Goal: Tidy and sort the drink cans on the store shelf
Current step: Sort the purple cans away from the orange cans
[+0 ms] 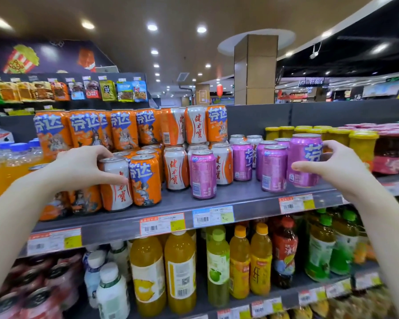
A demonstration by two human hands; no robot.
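- The left hand (83, 168) grips a white-and-orange can (119, 194). Its thumb lies across the can's front and its fingers (99, 153) curl round the far side near the rim, so the gap between them is filled by the can.
- This can stands upright at the front edge of the shelf (240, 203), directly under those fingers.
- An orange can (145, 180) touches it on the side away from the left palm.
- The right hand (336, 166) holds a purple can (303, 157). The thumb (302, 167) presses its front and the fingers curl behind its upper part, spread only as wide as the can.
- The purple can is upright. Whether its base rests on the shelf or hangs just above it cannot be told.
- Just beyond the right thumb tip, toward the left hand, stands a second purple can (274, 168), very near the held one.
- Between the two hands, more purple cans (203, 173) and white-and-orange cans (176, 168) stand mixed on the same shelf.
- Behind and above the left fingers, orange cans are stacked in an upper row (85, 130), with a few white-and-orange ones among them.
- Behind the right fingers stand jars with yellow lids (362, 146).
- Below both wrists, price tags (161, 223) line the shelf edge.
- Bottles of yellow and green drink (148, 272) fill the shelf underneath.
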